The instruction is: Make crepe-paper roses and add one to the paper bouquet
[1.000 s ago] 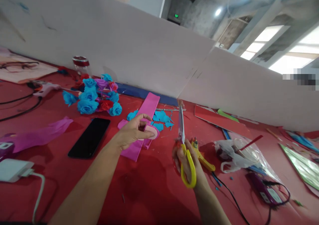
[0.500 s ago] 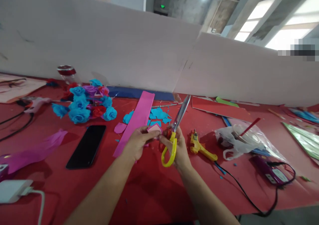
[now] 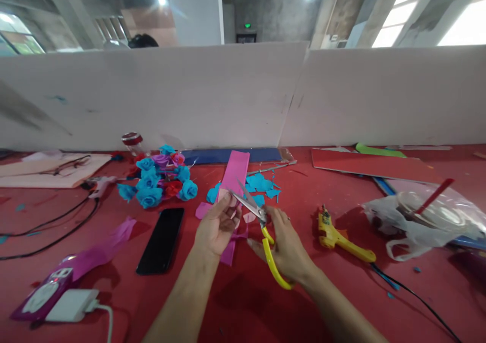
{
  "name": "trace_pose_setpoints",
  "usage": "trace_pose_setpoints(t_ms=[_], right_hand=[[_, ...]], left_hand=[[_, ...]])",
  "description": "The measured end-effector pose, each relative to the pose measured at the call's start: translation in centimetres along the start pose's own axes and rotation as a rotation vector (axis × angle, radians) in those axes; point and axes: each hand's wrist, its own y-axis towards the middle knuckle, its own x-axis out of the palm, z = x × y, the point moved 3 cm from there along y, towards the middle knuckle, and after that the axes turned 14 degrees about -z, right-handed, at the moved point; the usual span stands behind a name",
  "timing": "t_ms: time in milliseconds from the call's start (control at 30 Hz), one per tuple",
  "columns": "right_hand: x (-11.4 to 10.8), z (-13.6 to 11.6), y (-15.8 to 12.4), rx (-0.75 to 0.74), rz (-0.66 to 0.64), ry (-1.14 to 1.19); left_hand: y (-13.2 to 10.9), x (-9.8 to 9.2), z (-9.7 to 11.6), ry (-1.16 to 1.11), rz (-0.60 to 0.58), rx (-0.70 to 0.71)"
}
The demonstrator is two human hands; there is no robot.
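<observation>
My right hand [image 3: 286, 242] is closed on yellow-handled scissors [image 3: 260, 214], whose blades are parted and point away to the left. My left hand [image 3: 216, 224] has curled fingers pinching a small pale pink paper piece [image 3: 224, 194], partly hidden by them; the blade tips come close to these fingers. Beyond and beneath the left hand lies a long magenta crepe paper strip [image 3: 236, 168]. Another small pale pink piece [image 3: 249, 217] shows between the two hands. Blue paper pieces [image 3: 260, 183] lie just past the scissors, and a pink petal-shaped piece [image 3: 203, 210] is left of the strip.
Blue, red and purple paper flowers [image 3: 150, 196] stand at the left, near a black phone [image 3: 161, 241]. A yellow glue gun [image 3: 339, 239] with its cord lies at the right. Farther right is a plastic bag with a cup [image 3: 429, 211]. A white partition [image 3: 190, 100] borders the table's back.
The scissors have gone from closed and pointing up-right to parted and pointing left toward my left hand. The view has tilted and shifted left.
</observation>
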Motion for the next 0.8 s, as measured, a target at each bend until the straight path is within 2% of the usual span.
trace_pose_setpoints(t_ms=[167, 500, 667, 800], right_hand=[[0.1, -0.1, 0.0, 0.044, 0.010, -0.048], [0.2, 0.1, 0.0, -0.031, 0.042, 0.054], [0.5, 0.1, -0.2, -0.025, 0.061, 0.047], [0.6, -0.1, -0.2, -0.008, 0.046, 0.080]], left_hand=[[-0.4, 0.5, -0.8, -0.034, -0.017, -0.047], [-0.6, 0.8, -1.4, -0.065, -0.047, -0.046], [-0.9, 1.4, -1.8, -0.089, 0.002, -0.063], [-1.2, 2.0, -2.0, -0.091, -0.008, -0.090]])
